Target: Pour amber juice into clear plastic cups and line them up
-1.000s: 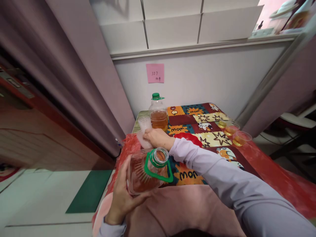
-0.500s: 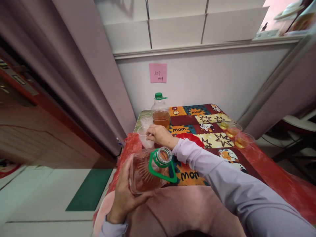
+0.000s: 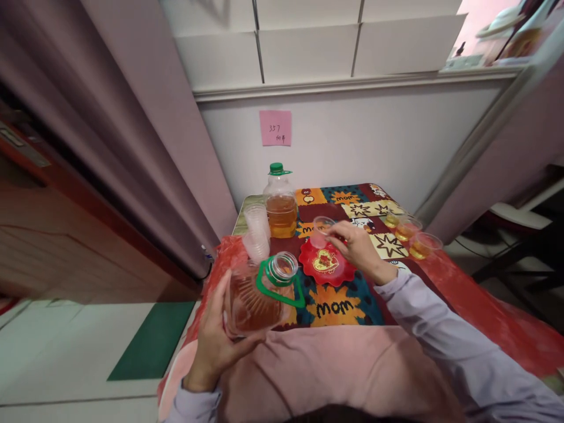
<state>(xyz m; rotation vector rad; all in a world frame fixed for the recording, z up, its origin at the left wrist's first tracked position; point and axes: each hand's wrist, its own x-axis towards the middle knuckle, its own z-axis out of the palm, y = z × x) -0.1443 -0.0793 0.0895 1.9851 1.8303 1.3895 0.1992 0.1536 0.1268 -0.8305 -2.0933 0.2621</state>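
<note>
My left hand [image 3: 215,335] is wrapped round the side of a clear plastic jug [image 3: 253,305] with a green handle and an uncapped mouth. The jug leans to the right and has amber liquid in it. Between the fingertips of my right hand [image 3: 359,247] is the rim of a clear plastic cup [image 3: 321,232]. It is over the back of a red scalloped plate [image 3: 308,271], which has a gold heart design; whether the two touch I cannot tell. Stacked clear cups [image 3: 256,229] stand behind the jug.
A second jug [image 3: 282,214], green-capped and part full of amber liquid, stands near the wall. Several cups of yellow liquid [image 3: 418,249] line the table's right side. A patterned mat [image 3: 335,308] and red plastic sheeting [image 3: 480,299] cover the table. A door [image 3: 88,235] is at left.
My right hand has moved right from the cup stack to above the red plate, bringing one cup with it. My left hand still holds the tilted jug.
</note>
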